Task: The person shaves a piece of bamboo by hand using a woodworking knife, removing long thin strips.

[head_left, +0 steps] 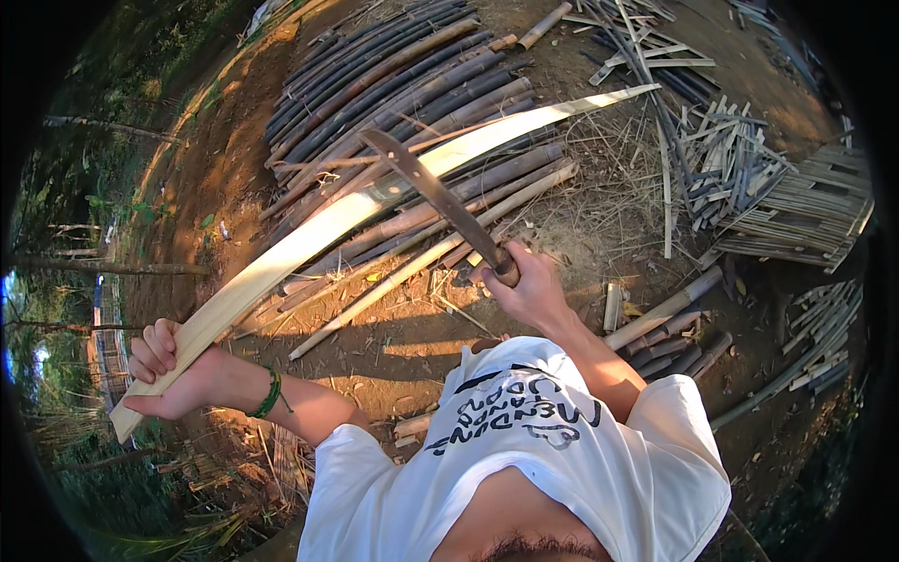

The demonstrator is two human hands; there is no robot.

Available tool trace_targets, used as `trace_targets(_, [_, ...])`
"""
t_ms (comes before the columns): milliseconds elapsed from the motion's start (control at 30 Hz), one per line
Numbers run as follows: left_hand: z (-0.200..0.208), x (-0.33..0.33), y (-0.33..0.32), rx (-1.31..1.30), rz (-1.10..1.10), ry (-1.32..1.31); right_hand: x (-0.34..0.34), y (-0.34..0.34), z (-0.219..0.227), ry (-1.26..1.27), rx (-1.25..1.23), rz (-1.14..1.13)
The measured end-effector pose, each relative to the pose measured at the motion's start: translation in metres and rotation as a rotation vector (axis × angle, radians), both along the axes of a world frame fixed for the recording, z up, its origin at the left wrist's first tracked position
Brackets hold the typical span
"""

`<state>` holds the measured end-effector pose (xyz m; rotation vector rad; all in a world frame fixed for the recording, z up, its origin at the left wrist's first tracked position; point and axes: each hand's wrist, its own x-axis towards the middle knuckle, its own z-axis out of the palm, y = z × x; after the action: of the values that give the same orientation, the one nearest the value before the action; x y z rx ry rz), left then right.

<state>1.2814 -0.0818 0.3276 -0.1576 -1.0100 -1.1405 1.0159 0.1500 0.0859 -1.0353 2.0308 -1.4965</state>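
A long pale split bamboo strip (pixel 309 245) slants from the lower left up to the upper right, broad near me and tapering at its far tip. My left hand (pixel 169 375) is wrapped round its near end, the fingers over one edge and the thumb along the other. In my right hand (pixel 530 286) is the wooden handle of a machete (pixel 438 199). Its dark, worn blade points up and left and crosses over the strip at about the middle. Whether blade and strip touch, I cannot tell.
Behind the strip lies a large stack of bamboo poles (pixel 403 70). Cut slats (pixel 735 159) are heaped on the right, beside a slatted bamboo panel (pixel 810 206). Shorter bamboo pieces (pixel 670 323) lie on the ground to my right. Trees (pixel 66 197) border the left side.
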Motion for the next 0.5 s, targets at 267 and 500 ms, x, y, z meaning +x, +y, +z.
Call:
trace_targets(267, [-0.024, -0.001, 0.047, -0.088, -0.135, 0.030, 0.053, -0.010, 0.037, 0.229, 0.121, -0.015])
trace_targets(500, [-0.051, -0.011, 0.055, 0.074, -0.067, 0.043, 0.098, -0.011, 0.040, 0.424, 0.010, -0.032])
